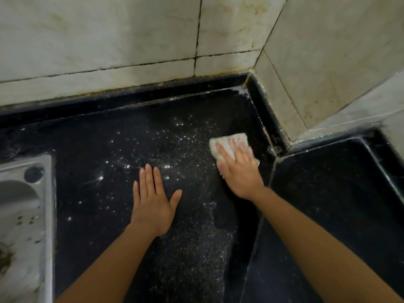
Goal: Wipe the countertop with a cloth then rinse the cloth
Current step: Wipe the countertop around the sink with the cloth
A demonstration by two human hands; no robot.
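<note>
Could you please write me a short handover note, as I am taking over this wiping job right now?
Left hand: flat on the countertop, fingers straight, holding nothing.
Right hand: presses the cloth flat onto the countertop, toward the back right corner.
Done: wiping is under way.
Left: white specks cover the middle of the countertop; wipe them up, then rinse the cloth at the sink on the left.

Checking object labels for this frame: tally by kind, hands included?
hands: 2 (left hand, right hand)
cloth: 1
steel sink: 1
countertop: 1
Total: 5
</note>
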